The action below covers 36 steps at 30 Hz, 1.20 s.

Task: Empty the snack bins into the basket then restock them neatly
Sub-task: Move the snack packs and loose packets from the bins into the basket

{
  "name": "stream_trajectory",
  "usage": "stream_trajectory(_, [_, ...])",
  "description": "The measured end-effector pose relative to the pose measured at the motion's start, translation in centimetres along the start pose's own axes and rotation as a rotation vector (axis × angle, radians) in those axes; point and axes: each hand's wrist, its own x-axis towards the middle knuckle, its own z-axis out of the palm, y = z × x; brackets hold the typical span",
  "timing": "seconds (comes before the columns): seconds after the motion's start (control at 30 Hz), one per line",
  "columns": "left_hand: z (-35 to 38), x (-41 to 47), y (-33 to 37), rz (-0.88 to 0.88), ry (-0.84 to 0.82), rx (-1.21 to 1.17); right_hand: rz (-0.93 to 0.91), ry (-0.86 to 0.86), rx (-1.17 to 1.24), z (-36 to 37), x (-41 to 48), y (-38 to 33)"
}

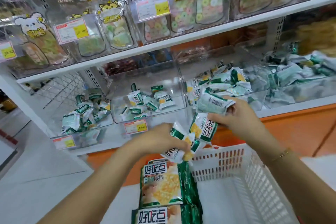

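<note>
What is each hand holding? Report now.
Left hand: grips green snack packets.
Right hand: grips a barcoded packet plus another.

my left hand [163, 138]: fingers curled round a bunch of small green-and-white snack packets [179, 143], above the white basket [227, 160]. my right hand [238, 114]: gripping two more packets [212, 104], near the clear bins. middle bin [127, 114]: few packets inside. basket: larger packs [161, 183] at its left side.

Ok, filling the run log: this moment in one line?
left hand holds packets | right hand holds packets | basket below hands
</note>
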Motion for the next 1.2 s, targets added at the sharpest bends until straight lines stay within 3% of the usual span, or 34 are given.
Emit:
stream_trajectory(0.13, [8.6,3.5,0.9,-0.047,-0.185,0.082,0.148,-0.034,-0.422,-1.5,-2.7,5.8])
stream_trajectory(0.27, [18.9,5.3,1.3,-0.098,-0.262,0.168,0.312,-0.286,-0.777,-0.6,-3.8,12.9])
stream_trajectory(0.5, [32.1,7.9,-3.5,-0.371,-0.263,-0.074,0.578,-0.519,-0.92,1.1,-7.8,23.9])
stream_trajectory(0.6, [33.8,8.0,-5.1,-0.423,-0.208,-0.119,0.624,-0.607,-0.937,1.7,-9.2,26.4])
stream_trajectory(0.77, [33.9,8.5,-6.0,-0.487,-0.389,-0.131,0.609,-0.726,-0.93,1.8,-9.7,26.7])
stream_trajectory(1.0, [33.6,7.7,-5.8,-0.409,-0.375,-0.004,0.589,-0.778,-1.011,1.0,-10.0,25.2])
stream_trajectory(1.1, [31.2,7.5,-4.1,-0.357,-0.303,0.028,0.558,-0.662,-0.919,0.5,-7.4,23.6])
stream_trajectory(1.2, [25.2,7.1,-0.6,-0.2,-0.061,-0.103,0.475,-0.416,-0.739,-0.5,-3.2,18.5])
